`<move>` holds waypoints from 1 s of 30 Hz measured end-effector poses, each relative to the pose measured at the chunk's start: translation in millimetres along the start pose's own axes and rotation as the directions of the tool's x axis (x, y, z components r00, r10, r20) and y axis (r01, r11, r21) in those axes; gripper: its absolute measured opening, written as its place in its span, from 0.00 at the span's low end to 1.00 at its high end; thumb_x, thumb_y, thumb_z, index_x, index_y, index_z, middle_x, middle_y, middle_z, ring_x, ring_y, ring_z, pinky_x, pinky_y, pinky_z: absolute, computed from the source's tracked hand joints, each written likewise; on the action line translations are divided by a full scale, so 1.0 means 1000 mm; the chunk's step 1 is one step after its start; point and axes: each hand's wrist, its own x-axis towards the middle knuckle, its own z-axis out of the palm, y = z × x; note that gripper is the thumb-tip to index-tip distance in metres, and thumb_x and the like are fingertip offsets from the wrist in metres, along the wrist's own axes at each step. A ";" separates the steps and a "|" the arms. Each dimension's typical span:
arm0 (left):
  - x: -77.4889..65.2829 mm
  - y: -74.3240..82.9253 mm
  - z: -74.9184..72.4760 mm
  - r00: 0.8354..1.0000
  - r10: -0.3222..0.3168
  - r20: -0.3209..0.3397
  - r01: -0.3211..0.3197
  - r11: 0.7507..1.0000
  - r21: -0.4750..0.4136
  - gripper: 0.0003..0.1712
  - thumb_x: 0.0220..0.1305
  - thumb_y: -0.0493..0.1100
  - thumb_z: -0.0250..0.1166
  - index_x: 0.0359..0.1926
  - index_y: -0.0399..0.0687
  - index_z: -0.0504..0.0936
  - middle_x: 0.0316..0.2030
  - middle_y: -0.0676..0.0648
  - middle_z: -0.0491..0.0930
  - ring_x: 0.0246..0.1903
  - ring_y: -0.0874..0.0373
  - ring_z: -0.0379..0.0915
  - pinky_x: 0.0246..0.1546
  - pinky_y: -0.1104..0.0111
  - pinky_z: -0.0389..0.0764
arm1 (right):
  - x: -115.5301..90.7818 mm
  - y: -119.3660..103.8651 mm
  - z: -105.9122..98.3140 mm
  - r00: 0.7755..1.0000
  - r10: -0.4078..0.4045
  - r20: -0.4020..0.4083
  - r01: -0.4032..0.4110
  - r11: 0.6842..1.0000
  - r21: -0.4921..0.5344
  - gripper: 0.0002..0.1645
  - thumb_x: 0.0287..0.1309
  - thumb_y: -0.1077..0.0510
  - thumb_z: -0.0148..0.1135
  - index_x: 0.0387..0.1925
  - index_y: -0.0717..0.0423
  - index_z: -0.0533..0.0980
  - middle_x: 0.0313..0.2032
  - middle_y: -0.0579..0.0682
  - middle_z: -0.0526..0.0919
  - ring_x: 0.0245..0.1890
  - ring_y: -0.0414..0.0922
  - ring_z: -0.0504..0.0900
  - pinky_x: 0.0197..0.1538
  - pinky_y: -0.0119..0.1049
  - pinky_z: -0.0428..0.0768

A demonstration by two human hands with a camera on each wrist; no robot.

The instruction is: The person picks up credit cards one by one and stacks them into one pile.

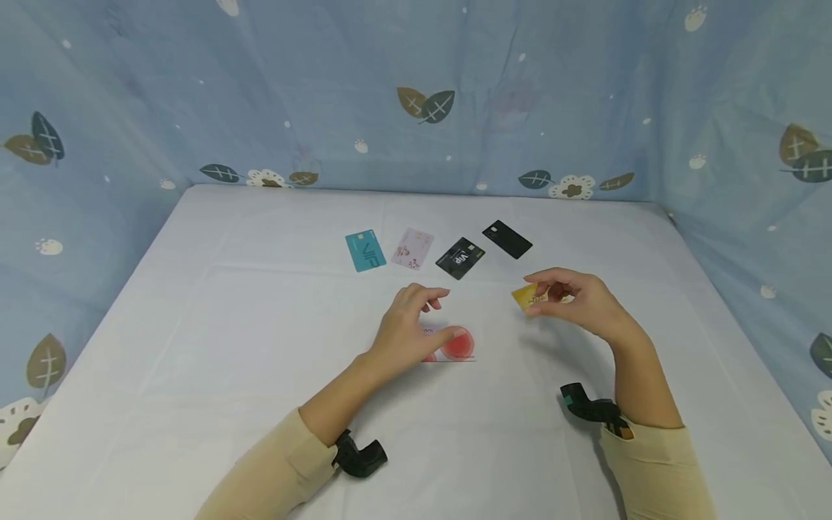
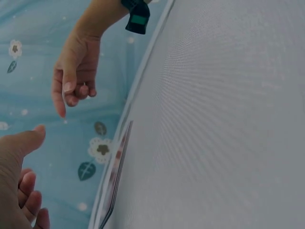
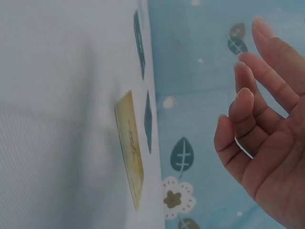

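Note:
My left hand point(image 1: 408, 328) hovers above a flat rectangular item point(image 1: 458, 344) printed with red circles, covering part of it. Its thumb and fingers stand apart with nothing between them. In the left wrist view that item point(image 2: 116, 171) is seen nearly edge-on, apart from the hand; its kind is unclear. Over a yellow card point(image 1: 523, 296) is my right hand point(image 1: 575, 296), its fingers loosely bent. The right wrist view shows the yellow card point(image 3: 128, 148) lying on the table, a gap between it and the empty right hand point(image 3: 267, 124).
Farther back on the white table point(image 1: 260, 390) lie a teal VIP card point(image 1: 366, 250), a pale flowered card point(image 1: 412, 249), a black Vip card point(image 1: 460, 258) and a plain black card point(image 1: 507, 239). Blue patterned cloth point(image 1: 351, 94) hangs behind and at both sides.

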 end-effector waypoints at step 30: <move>0.022 0.014 0.043 0.992 -0.097 0.083 0.089 0.991 0.097 0.38 0.51 0.54 0.72 0.60 0.45 0.71 0.42 0.49 0.72 0.43 0.57 0.66 0.41 0.68 0.70 | -0.008 0.028 -0.025 0.985 0.134 -0.107 -0.149 0.978 -0.144 0.27 0.53 0.54 0.69 0.53 0.61 0.76 0.41 0.56 0.76 0.34 0.41 0.69 0.31 0.28 0.69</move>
